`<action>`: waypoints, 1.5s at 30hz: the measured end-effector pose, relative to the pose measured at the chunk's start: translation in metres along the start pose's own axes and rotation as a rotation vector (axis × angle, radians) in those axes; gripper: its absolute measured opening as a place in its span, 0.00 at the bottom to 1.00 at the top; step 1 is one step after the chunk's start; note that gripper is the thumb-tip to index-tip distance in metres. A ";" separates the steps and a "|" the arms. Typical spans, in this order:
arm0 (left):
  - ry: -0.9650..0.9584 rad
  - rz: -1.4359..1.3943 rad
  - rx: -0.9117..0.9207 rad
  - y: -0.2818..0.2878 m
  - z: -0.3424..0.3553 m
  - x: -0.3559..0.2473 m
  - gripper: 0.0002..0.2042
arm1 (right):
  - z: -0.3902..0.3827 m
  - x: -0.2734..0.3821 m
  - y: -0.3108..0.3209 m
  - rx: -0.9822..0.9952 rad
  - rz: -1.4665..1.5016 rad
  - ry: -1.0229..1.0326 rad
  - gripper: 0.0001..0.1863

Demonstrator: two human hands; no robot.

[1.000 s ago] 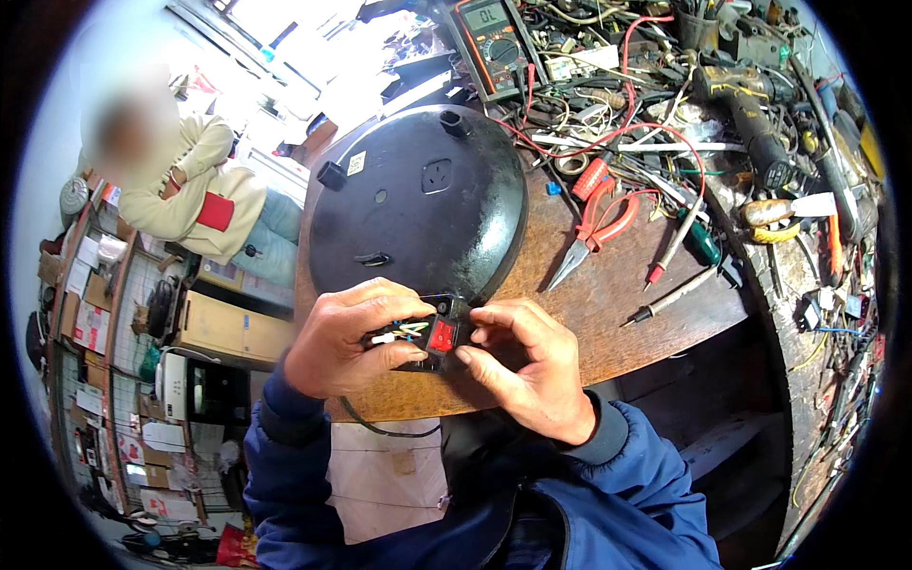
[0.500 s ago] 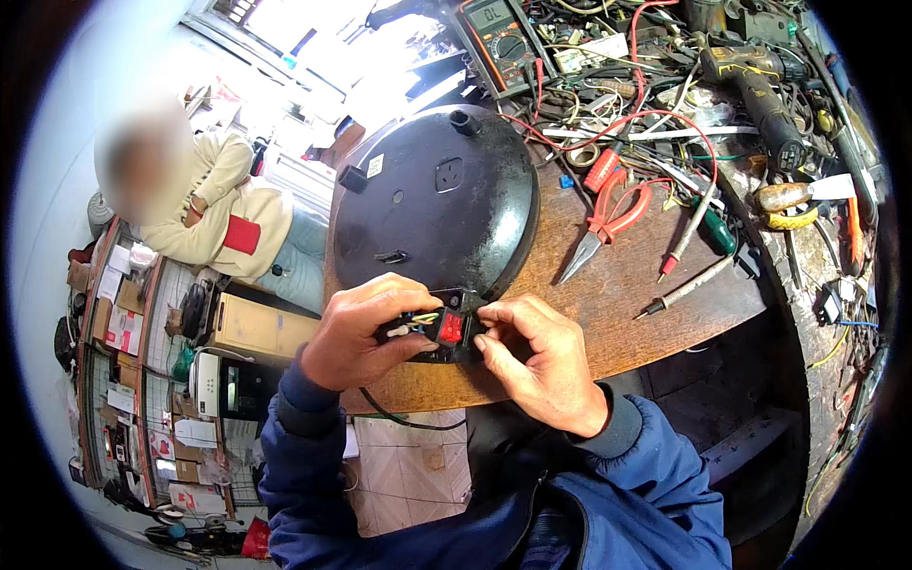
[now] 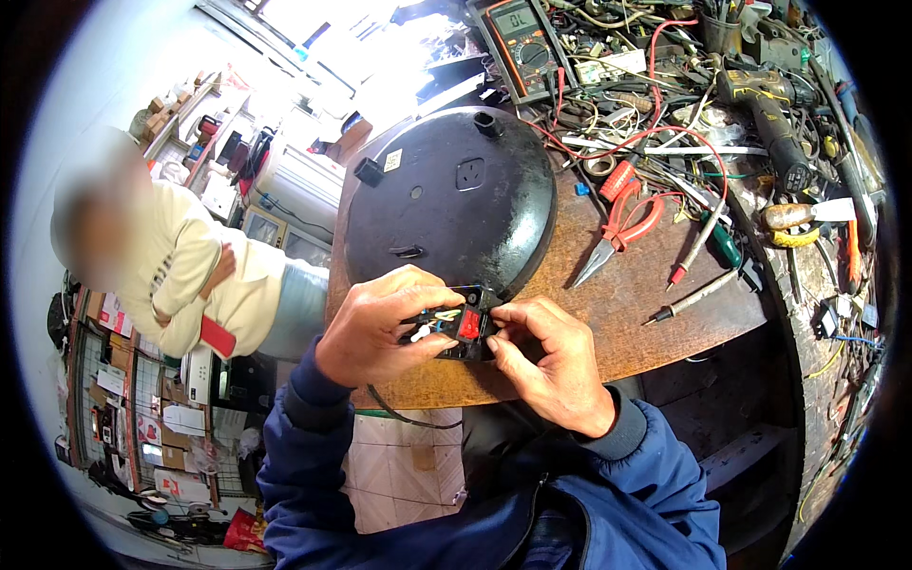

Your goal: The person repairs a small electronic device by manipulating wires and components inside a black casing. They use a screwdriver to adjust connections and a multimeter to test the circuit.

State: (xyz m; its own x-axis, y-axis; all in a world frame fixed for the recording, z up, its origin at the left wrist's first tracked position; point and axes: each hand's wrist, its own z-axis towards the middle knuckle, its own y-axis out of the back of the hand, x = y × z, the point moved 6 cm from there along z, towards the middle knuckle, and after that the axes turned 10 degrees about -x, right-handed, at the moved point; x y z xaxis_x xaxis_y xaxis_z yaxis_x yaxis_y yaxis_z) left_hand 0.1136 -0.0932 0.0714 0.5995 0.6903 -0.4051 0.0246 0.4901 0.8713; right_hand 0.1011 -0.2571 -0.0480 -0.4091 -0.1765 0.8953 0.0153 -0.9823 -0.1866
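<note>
A red rocker switch (image 3: pixel 469 324) with several wires behind it sits between the thumb and fingers of my left hand (image 3: pixel 370 328), which is closed on it. Pressed against a small black housing (image 3: pixel 485 297) around the switch is my right hand (image 3: pixel 556 366), its thumb and forefinger pinched at the housing's right edge. What those fingertips touch is partly hidden. Just beyond my hands lies a large round black appliance body (image 3: pixel 408 223), with short feet and a socket-like recess on its upturned face. A black cord (image 3: pixel 404 418) hangs below my left hand.
Red-handled pliers (image 3: pixel 619 233) lie right of the appliance on the wooden table (image 3: pixel 589 304), near two test probes (image 3: pixel 698 296). A multimeter (image 3: pixel 521 47), a cordless drill (image 3: pixel 774 123) and heaped wires fill the far right. Another person (image 3: pixel 204 261) stands at the left.
My view has shifted, so the table's things sit slightly further right and lower. The other person has moved nearer at the left. Both my hands keep their hold around the switch.
</note>
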 end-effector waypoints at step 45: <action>0.058 -0.148 -0.465 0.032 -0.086 0.047 0.12 | 0.001 0.061 -0.042 0.164 -0.579 0.910 0.13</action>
State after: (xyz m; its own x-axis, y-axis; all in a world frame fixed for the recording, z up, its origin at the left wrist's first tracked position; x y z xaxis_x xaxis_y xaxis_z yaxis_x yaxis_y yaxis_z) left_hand 0.0741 0.0009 0.0566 0.5708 0.6173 -0.5414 -0.2614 0.7617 0.5928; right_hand 0.0769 -0.2263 0.0147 -0.9144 0.3613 0.1826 -0.3029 -0.9099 0.2833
